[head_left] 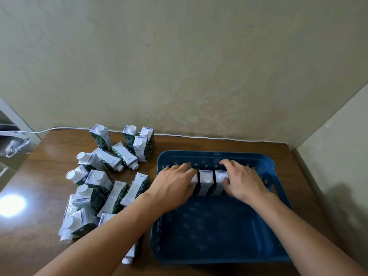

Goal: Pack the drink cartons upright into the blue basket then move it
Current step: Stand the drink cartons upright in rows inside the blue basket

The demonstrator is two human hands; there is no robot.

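- White-capped drink cartons (207,183), three of them, stand upright in a row near the far wall of the blue basket (219,255).
- Our left hand (175,188) and right hand (242,182) clamp the row's ends, fingers curled.
- We should press evenly so none tips.
- Loose cartons (99,182) wait left on the wooden table (45,156).

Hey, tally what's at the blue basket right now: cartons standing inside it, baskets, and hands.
Cartons in the basket: 3
Blue basket: 1
Hands: 2, left hand and right hand
Total: 6
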